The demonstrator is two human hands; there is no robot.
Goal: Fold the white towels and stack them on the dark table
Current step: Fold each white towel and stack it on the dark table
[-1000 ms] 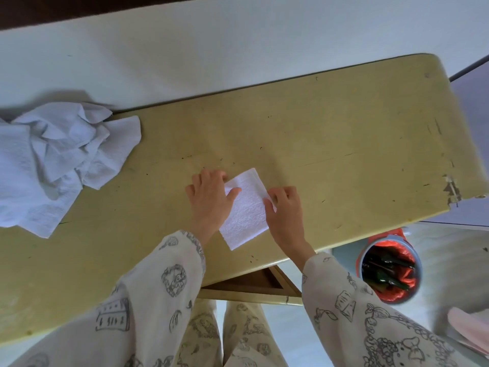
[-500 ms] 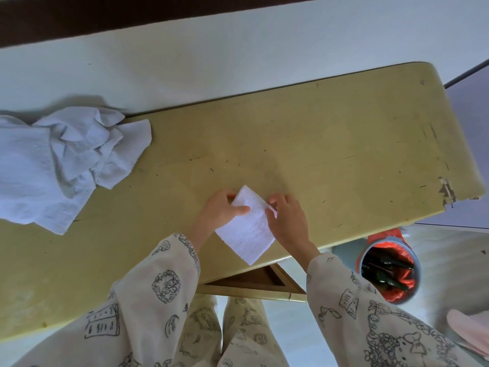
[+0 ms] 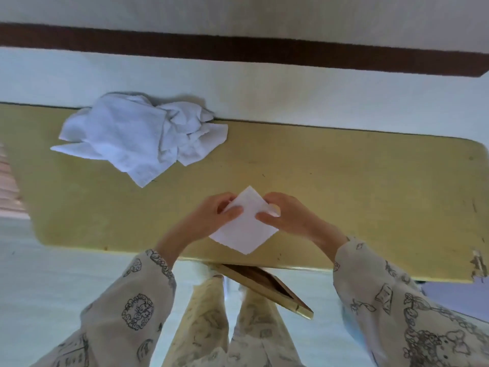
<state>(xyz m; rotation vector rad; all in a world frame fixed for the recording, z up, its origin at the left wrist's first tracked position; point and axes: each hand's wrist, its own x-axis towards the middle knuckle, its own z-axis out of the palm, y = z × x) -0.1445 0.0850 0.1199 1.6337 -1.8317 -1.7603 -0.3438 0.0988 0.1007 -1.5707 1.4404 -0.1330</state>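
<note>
A small folded white towel [image 3: 244, 229] hangs just above the front part of the yellow-green table [image 3: 344, 202], turned like a diamond. My left hand [image 3: 211, 217] pinches its left edge, thumb on top. My right hand [image 3: 288, 215] pinches its right edge, fingers curled round the corner. A crumpled heap of white towels [image 3: 137, 139] lies at the table's back left, apart from both hands. No dark table surface shows in view.
A pale wall with a dark brown band [image 3: 238, 51] runs behind the table. A wooden brace [image 3: 267, 287] juts out under the front edge, above my patterned trouser legs. The table's front right corner [image 3: 477, 268] is chipped. Pale floor lies at the left.
Both hands went from pressing the folded towel flat to pinching its edges and lifting it. The view swung left and up, so the towel heap now sits nearer the middle.
</note>
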